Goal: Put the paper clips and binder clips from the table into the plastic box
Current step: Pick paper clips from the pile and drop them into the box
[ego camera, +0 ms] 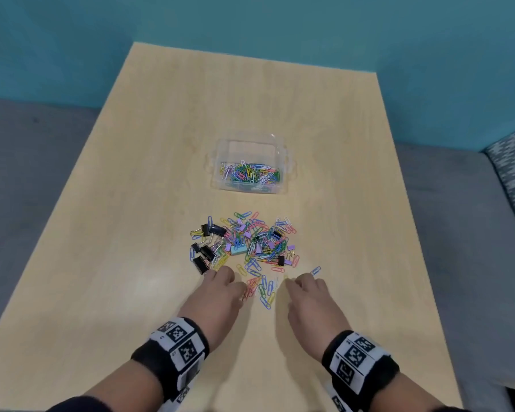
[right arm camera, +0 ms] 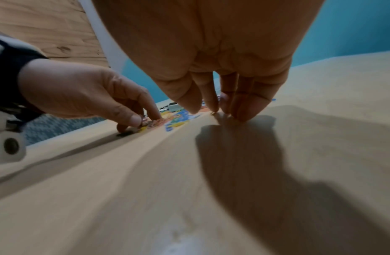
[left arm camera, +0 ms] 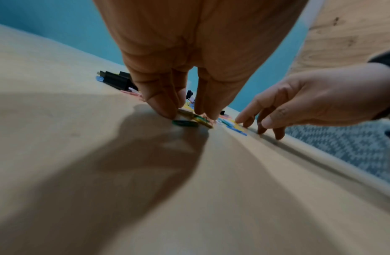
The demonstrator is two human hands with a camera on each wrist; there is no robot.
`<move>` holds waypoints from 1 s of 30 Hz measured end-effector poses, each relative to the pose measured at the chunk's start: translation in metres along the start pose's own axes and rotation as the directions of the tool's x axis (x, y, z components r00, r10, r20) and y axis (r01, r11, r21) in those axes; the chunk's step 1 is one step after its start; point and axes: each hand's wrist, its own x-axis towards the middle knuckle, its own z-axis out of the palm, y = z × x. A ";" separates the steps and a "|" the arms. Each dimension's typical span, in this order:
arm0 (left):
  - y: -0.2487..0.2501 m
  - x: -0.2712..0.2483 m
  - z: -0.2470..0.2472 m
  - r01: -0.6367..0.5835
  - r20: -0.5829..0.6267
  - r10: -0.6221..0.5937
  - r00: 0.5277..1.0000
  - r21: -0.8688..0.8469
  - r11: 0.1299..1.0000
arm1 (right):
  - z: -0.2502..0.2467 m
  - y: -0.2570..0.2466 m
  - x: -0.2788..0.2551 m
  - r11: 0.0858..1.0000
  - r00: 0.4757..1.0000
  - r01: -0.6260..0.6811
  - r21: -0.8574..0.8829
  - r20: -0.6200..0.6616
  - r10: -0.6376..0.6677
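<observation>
Both hands work the near edge of the loose heap of small coloured wire paper clips [ego camera: 260,288] on the pale wooden surface [ego camera: 131,203]: the left hand [ego camera: 217,295] pinches a few, while the right hand [ego camera: 308,298] has curled fingertips raking clips, its hold unclear. The clips look light, flat and slippery, best gathered in pinches; the stiffer black binder clips [ego camera: 204,252] lie left, the clear plastic box [ego camera: 283,162] beyond.

- You have one plastic box [ego camera: 250,165] on one table [ego camera: 131,233].
- Your two hands are in view: left hand [ego camera: 217,295], right hand [ego camera: 308,301].
- Black binder clips [ego camera: 204,251]: about eight that you can count.
- Paper clips [ego camera: 259,242]: too many and too tangled to count.
</observation>
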 end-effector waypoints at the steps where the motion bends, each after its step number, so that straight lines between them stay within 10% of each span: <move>1: -0.001 -0.004 0.001 0.047 0.017 -0.046 0.999 -0.078 0.996 | 0.002 -0.001 -0.005 0.998 1.000 0.012 0.056 0.000 -0.012; 5: -0.005 -0.023 0.007 0.224 0.105 -0.207 0.973 -0.199 0.954 | 0.007 -0.002 -0.016 0.976 0.994 -0.109 0.186 0.008 0.110; 19: 0.008 0.041 0.004 0.111 -0.023 -0.115 0.993 -0.124 0.986 | 0.013 -0.045 0.053 0.994 0.999 0.042 0.097 -0.038 -0.038; 30: 0.013 0.039 -0.010 0.022 0.124 -0.032 0.992 0.082 0.996 | 0.001 -0.040 0.055 0.985 0.991 0.133 -0.105 0.045 -0.129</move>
